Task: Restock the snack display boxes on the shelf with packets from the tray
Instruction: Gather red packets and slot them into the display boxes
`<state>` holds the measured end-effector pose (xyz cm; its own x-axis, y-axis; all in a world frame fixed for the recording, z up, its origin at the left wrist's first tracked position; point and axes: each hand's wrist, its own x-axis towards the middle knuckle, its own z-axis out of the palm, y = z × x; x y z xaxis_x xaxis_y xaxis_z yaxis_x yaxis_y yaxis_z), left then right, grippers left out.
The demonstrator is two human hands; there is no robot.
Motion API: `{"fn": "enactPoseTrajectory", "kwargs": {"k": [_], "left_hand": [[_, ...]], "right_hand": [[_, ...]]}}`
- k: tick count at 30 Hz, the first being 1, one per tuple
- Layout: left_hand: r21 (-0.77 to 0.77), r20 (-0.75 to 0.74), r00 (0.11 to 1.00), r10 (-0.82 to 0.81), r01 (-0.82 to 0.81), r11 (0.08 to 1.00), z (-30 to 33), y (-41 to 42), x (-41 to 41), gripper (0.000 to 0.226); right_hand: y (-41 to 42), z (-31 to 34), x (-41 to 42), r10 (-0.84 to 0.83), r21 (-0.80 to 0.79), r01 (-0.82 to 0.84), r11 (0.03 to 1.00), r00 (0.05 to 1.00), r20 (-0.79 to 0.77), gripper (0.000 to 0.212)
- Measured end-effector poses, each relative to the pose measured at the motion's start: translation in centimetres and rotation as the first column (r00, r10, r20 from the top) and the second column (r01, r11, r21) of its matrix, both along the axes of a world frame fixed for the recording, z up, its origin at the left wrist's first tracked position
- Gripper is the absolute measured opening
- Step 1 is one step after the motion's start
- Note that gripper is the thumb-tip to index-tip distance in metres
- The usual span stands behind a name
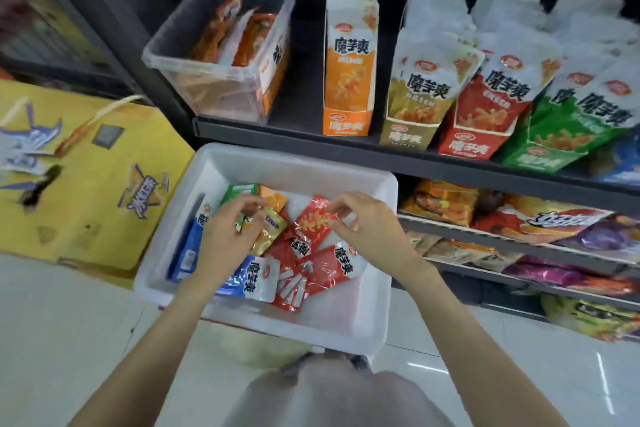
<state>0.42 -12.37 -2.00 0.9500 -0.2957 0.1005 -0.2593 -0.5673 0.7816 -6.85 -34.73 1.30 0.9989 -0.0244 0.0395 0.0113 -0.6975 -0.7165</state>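
We are picking: in the middle of the white tray (346,319), our right hand (363,222) pinches a red packet (311,229), while our left hand (228,225) pinches a green one (239,192). Next, lift each to its matching-coloured display box (481,121) on the shelf (301,135) above.

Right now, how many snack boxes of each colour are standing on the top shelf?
Orange box: 1
Gold box: 1
Red box: 1
Green box: 1
Total: 4, not counting the clear tub.
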Motion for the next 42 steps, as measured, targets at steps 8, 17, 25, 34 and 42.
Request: {"fn": "enactPoseTrajectory", "kwargs": {"k": [8, 17, 25, 34, 42], "left_hand": [[0.501, -0.059, 0.945, -0.323, 0.308, 0.809, -3.5, 4.6, 1.6, 0.046], [0.758, -0.172, 0.87, -0.461, 0.416, 0.502, -5.4, 1.6, 2.1, 0.091], [-0.164, -0.329, 0.94, -0.092, 0.039, 0.986, -1.1, -1.2, 1.9, 0.041], [-0.458, -0.274, 0.921, -0.278, 0.129, 0.879, 5.1, -6.8, -0.8, 0.028], [-0.109, 0.358, 0.868, -0.343, 0.404, 0.908, 8.4, -14.5, -1.9, 0.024]], "right_hand": [[4.0, -7.4, 7.1, 0.327, -0.591, -0.469, 0.656, 0.883, -0.337, 0.061], [3.2, -6.0, 6.6, 0.07, -0.695, -0.419, 0.584, 0.879, -0.471, 0.03], [1.3, 0.4, 1.9, -0.409, -0.109, 0.397, 0.911, 0.903, -0.129, 0.01], [0.0, 3.1, -1.7, -0.417, 0.632, 0.457, 0.626, 0.881, -0.224, 0.011], [-5.3, 6.5, -5.7, -0.675, 0.666, 0.463, 0.585, 0.733, 0.084, 0.014]]}}
